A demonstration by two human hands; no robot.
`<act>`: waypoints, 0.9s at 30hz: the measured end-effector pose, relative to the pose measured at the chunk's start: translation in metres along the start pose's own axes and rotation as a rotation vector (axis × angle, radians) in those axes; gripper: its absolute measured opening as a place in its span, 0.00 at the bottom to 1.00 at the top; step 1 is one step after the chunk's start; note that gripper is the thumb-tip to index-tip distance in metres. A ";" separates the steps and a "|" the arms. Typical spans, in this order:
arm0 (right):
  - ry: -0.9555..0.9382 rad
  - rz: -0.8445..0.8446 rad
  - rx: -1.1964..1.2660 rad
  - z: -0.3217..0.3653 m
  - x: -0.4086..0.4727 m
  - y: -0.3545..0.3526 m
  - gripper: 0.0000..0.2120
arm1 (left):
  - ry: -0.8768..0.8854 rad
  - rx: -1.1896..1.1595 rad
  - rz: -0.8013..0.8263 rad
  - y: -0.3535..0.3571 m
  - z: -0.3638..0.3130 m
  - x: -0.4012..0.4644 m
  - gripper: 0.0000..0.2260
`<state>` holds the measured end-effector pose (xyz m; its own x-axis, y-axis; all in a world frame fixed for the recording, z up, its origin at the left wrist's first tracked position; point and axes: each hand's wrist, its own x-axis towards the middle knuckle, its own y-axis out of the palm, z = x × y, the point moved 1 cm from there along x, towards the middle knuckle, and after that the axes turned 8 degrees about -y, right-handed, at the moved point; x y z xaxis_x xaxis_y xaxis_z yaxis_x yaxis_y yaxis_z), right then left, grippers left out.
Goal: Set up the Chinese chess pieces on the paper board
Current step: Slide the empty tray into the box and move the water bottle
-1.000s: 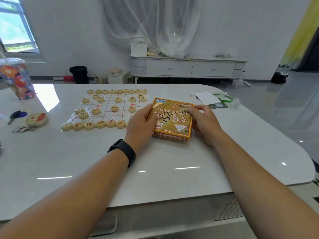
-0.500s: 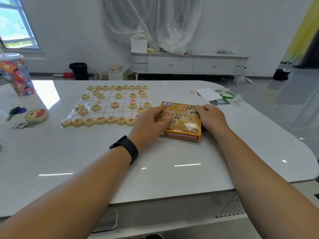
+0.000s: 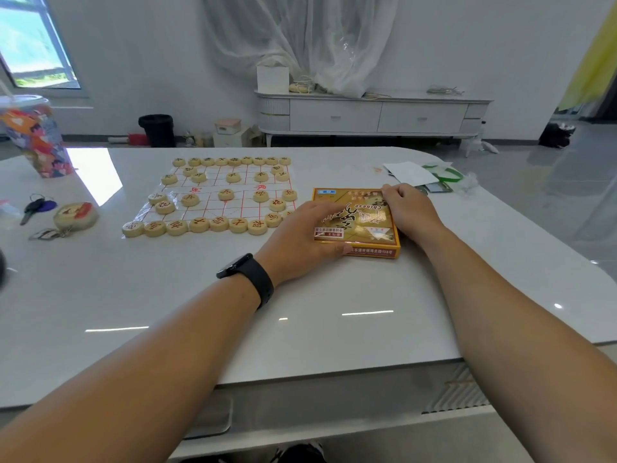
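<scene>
The paper board (image 3: 217, 208) lies on the white table (image 3: 167, 295), left of centre. Round wooden chess pieces stand on it: a full far row (image 3: 233, 161), a near row (image 3: 197, 225) and several in between. Right of the board lies the yellow chess box (image 3: 364, 222), flat and closed. My left hand (image 3: 300, 235) lies over the box's left part, fingers on its top and thumb at its front edge. My right hand (image 3: 410, 208) grips the box's far right corner with curled fingers. My left hand hides the board's near right corner.
A colourful cup (image 3: 33, 138) stands at the far left. Keys (image 3: 36, 207) and a round keychain (image 3: 75, 215) lie left of the board. White paper (image 3: 410, 173) and a green item (image 3: 447, 173) lie behind the box. A white cabinet (image 3: 367, 115) stands against the wall.
Both hands have slid the box to the right, away from the board. Pieces on the board's right edge that the box hid are now showing.
</scene>
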<state>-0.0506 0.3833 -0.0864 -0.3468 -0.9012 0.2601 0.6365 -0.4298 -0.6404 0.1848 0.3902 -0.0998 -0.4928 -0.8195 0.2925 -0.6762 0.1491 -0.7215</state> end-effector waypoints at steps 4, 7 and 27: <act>-0.004 0.046 -0.014 -0.001 0.005 0.002 0.19 | -0.002 -0.015 -0.006 -0.001 0.002 -0.001 0.29; -0.024 0.045 -0.053 -0.003 0.009 -0.001 0.18 | 0.001 -0.051 -0.029 0.001 0.002 0.000 0.27; 0.038 0.031 0.145 -0.010 -0.001 -0.009 0.16 | 0.057 -0.089 -0.087 -0.002 -0.002 -0.007 0.22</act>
<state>-0.0623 0.3881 -0.0881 -0.3494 -0.9126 0.2124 0.7393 -0.4078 -0.5358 0.1886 0.3962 -0.0994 -0.4593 -0.7988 0.3885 -0.7623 0.1299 -0.6340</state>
